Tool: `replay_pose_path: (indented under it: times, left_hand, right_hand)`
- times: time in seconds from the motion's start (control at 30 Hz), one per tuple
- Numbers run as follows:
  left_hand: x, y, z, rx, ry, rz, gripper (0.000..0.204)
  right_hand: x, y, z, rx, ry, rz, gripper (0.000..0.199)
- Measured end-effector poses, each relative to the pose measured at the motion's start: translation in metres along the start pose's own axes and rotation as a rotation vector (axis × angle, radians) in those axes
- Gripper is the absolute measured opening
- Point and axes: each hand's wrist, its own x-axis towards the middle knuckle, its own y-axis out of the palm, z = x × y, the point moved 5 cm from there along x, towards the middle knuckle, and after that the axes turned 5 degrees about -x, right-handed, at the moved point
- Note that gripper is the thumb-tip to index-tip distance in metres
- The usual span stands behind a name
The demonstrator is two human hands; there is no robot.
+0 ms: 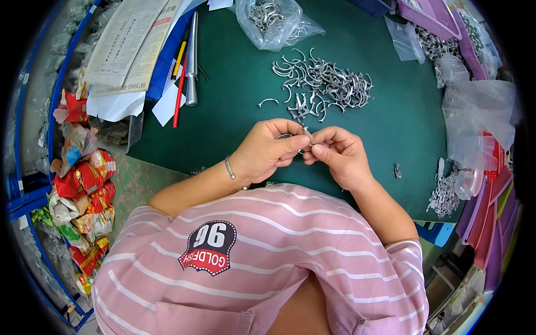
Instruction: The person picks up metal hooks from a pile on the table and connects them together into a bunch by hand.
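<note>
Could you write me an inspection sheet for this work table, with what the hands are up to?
Surface: green mat, mostly bare at centre.
Job's things: small curved metal piece pinched between both hands; loose pile of metal pieces beyond.
Clutter: clear bags of parts, tapered metal rod, red pencil, papers.
Hands: left hand and right hand meet at the piece.
Cables: nothing seen.
Surroundings: snack wrappers left, purple trays right.

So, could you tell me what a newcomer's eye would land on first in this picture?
Probably the two hands meeting at the centre of the green table: the left hand and right hand pinch a small metal piece between their fingertips. Just beyond them lies a loose pile of curved silver metal pieces, with a clear bag of more pieces at the far edge.
</note>
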Motion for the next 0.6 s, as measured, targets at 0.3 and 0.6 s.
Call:
replay_pose_path:
  times: [0.3, 0.6]
  left_hand:
    - [-0.006, 0.001, -0.022, 0.474, 0.339, -0.199, 0.006]
    - [-0.004, -0.004, -0.020, 0.348, 0.299, -0.218, 0.008]
  right_hand:
    - [0.045, -0.018, 0.042, -1.525, -0.359, -0.376, 0.009]
    - [0.020, -0.011, 0.038, -1.004, -0.449, -0.275, 0.006]
